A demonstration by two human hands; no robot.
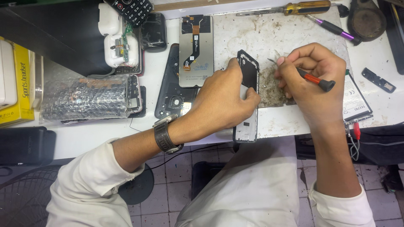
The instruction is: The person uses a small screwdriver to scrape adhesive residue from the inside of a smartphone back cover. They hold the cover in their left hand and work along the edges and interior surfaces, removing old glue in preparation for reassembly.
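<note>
pressing down on black phone frame [248,71], left hand [221,98] lies curled over its middle, thumb along right edge; frame rests on stained work mat [261,33] at bench front. right hand [311,80] pinches black-and-orange tool [313,79], metal tip aimed at frame's upper right edge. left hand hides frame's midsection. detached screen panel [196,48] just left of frame, black back cover [170,90] beside it. bubble-wrapped device [86,97] further left. yellow-handled screwdriver [294,8] at mat's far edge. battery [355,98] partly under right hand.

White workbench [105,134], grey stained mat [261,33] (worn), screwdriver [294,8], phone screen panel [195,50], bubble-wrapped phone [84,98], yellow box [17,84].
</note>
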